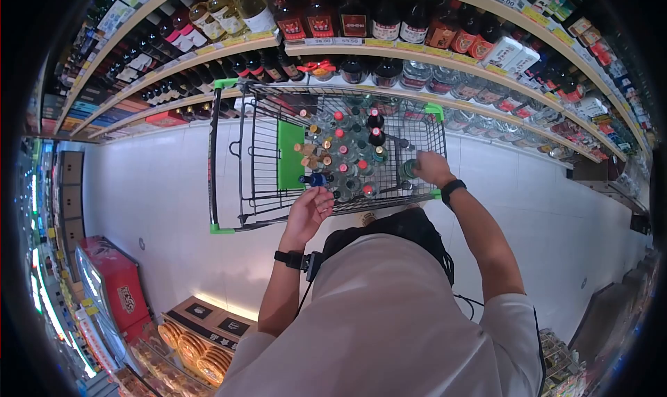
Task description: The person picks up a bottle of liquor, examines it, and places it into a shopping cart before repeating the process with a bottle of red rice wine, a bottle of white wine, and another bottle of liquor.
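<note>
A wire shopping cart (260, 154) stands in front of me with several bottles in it. My right hand (432, 169) is closed on a greenish glass bottle (408, 168) at the cart's right side; its fingers are partly hidden. At the near rim is my left hand (310, 211), fingers loosely curled and apart, with nothing seen in it. Just beyond those fingers lies a bottle with a dark blue top (314, 179). Clear bottles with red caps (343, 168) crowd the middle of the cart. Two dark bottles (376, 134) are farther back.
Shelves of bottles (353, 22) run along the far side, close behind the cart. A green panel (291, 155) is inside the cart's left end. To the lower left are a red cooler (114, 286) and a display of round packaged goods (191, 348). Pale floor (174, 209) surrounds the cart.
</note>
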Demonstrator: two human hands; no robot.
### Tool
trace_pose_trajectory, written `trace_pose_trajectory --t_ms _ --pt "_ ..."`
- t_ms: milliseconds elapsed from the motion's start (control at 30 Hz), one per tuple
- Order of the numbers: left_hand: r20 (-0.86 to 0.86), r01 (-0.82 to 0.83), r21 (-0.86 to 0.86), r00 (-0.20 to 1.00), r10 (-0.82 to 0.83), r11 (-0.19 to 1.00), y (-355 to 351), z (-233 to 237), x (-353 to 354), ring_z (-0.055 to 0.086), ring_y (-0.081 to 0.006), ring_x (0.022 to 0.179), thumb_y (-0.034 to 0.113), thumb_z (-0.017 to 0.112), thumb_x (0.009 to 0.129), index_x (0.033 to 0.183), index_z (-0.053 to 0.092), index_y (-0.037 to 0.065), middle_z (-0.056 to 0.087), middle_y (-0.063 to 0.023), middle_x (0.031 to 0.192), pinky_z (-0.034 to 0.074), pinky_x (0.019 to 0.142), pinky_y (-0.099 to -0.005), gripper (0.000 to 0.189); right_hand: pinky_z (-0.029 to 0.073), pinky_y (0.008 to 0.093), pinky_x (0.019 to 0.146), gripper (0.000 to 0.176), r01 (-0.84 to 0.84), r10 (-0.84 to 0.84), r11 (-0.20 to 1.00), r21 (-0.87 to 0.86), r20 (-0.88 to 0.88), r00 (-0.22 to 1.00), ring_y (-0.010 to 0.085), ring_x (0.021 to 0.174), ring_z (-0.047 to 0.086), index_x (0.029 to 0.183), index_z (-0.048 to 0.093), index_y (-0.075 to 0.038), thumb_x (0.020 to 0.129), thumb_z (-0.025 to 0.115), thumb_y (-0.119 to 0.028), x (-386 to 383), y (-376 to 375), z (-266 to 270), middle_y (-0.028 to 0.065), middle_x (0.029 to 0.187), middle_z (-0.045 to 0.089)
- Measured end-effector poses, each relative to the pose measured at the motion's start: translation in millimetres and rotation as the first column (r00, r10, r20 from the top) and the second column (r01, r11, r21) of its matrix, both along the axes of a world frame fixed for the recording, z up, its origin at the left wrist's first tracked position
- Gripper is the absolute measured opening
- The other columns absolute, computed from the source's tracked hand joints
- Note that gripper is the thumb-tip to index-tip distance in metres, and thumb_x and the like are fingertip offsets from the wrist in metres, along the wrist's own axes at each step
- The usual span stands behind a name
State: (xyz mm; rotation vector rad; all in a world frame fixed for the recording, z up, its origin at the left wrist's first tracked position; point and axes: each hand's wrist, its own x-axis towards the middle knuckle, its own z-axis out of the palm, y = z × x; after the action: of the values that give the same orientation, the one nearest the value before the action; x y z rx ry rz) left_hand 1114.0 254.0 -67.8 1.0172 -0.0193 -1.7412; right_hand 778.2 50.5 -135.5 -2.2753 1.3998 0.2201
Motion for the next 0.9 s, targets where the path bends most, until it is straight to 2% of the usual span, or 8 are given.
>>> trace_pose_trajectory --t_ms 100,267,367,400,533,633,733,900 --pt "0.028 -0.047 0.026 0.999 0.046 0.999 11.6 2.6 3.5 0.067 -0.0192 0.086 0.027 0.053 0.1 0.106 0.06 0.009 0.07 -0.0075 0.099 0.054 0.079 -0.0331 0.019 0.054 0.0492 0.077 0.027 -0.058 0.057 0.997 -0.043 -0.014 0.998 0.0379 0.086 0.067 0.088 0.064 -0.003 0.077 0.069 -0.027 11.6 2.4 -62.3 0.0175 0.086 0.069" --pt "0.046 -0.132 0.063 0.991 0.129 0.989 38.7 15.4 14.0 0.065 -0.0181 0.087 0.024 0.054 0.099 0.104 0.059 0.009 0.069 -0.0077 0.099 0.053 0.078 -0.0318 0.017 0.054 0.0491 0.083 0.031 0.153 -0.147 0.981 0.12 -0.055 0.988 0.0381 0.095 0.066 0.097 0.067 -0.003 0.075 0.069 -0.026 38.5 12.7 -113.1 0.0189 0.095 0.069" --pt "0.076 -0.204 0.093 0.977 0.197 0.975 55.9 11.3 21.8 0.064 -0.0185 0.087 0.025 0.054 0.099 0.103 0.058 0.009 0.068 -0.0078 0.099 0.052 0.078 -0.032 0.017 0.055 0.046 0.086 0.032 0.187 -0.178 0.97 0.154 -0.069 0.982 0.0375 0.1 0.067 0.103 0.067 -0.003 0.078 0.07 -0.023 50.2 17.9 -139.9 0.0202 0.108 0.067" --pt "0.121 -0.218 0.122 0.972 0.203 0.968 59.5 10.3 23.2 0.064 -0.0184 0.086 0.026 0.054 0.099 0.104 0.058 0.01 0.067 -0.0066 0.098 0.051 0.078 -0.032 0.018 0.055 0.0461 0.085 0.026 0.153 -0.148 0.981 0.123 -0.052 0.988 0.0376 0.101 0.067 0.103 0.068 -0.004 0.084 0.063 -0.021 57.1 23.9 -120.4 0.0196 0.109 0.067" --pt "0.177 -0.239 0.181 0.962 0.207 0.954 66.6 17.2 23.0 0.062 -0.0178 0.087 0.026 0.054 0.099 0.104 0.057 0.011 0.066 -0.0046 0.096 0.05 0.078 -0.0321 0.017 0.055 0.0468 0.085 0.025 0.196 -0.187 0.977 0.088 -0.097 0.978 0.0374 0.1 0.067 0.105 0.068 -0.006 0.093 0.048 -0.015 78.6 27.3 -134.3 0.0195 0.11 0.067" --pt "0.181 -0.251 0.173 0.959 0.22 0.952 68.4 19.9 23.2 0.063 -0.0179 0.087 0.026 0.054 0.099 0.104 0.057 0.011 0.066 -0.0044 0.097 0.051 0.079 -0.0323 0.017 0.055 0.0484 0.084 0.021 0.276 -0.275 0.959 0.063 -0.031 0.961 0.0398 0.098 0.066 0.097 0.068 -0.002 0.085 0.058 -0.015 88.4 26.4 -147.1 0.0225 0.101 0.068" --pt "0.18 -0.268 0.192 0.955 0.234 0.944 69.1 19.7 22.4 0.063 -0.0178 0.087 0.026 0.053 0.1 0.104 0.057 0.011 0.066 -0.0041 0.097 0.051 0.079 -0.0324 0.017 0.054 0.0491 0.086 0.021 0.297 -0.297 0.947 0.123 -0.017 0.955 0.0415 0.098 0.066 0.098 0.068 -0.001 0.085 0.056 -0.013 92.9 23.9 -148.8 0.0243 0.101 0.068" --pt "0.16 -0.256 0.186 0.96 0.228 0.949 67.9 19.7 20.9 0.063 -0.0171 0.087 0.026 0.054 0.1 0.104 0.058 0.011 0.066 -0.0039 0.097 0.051 0.079 -0.0323 0.017 0.051 0.0496 0.091 0.024 0.218 -0.232 0.96 0.176 0.057 0.971 0.0404 0.102 0.064 0.105 0.067 -0.004 0.087 0.057 -0.017 91.3 20.9 -172.6 0.0224 0.105 0.068"
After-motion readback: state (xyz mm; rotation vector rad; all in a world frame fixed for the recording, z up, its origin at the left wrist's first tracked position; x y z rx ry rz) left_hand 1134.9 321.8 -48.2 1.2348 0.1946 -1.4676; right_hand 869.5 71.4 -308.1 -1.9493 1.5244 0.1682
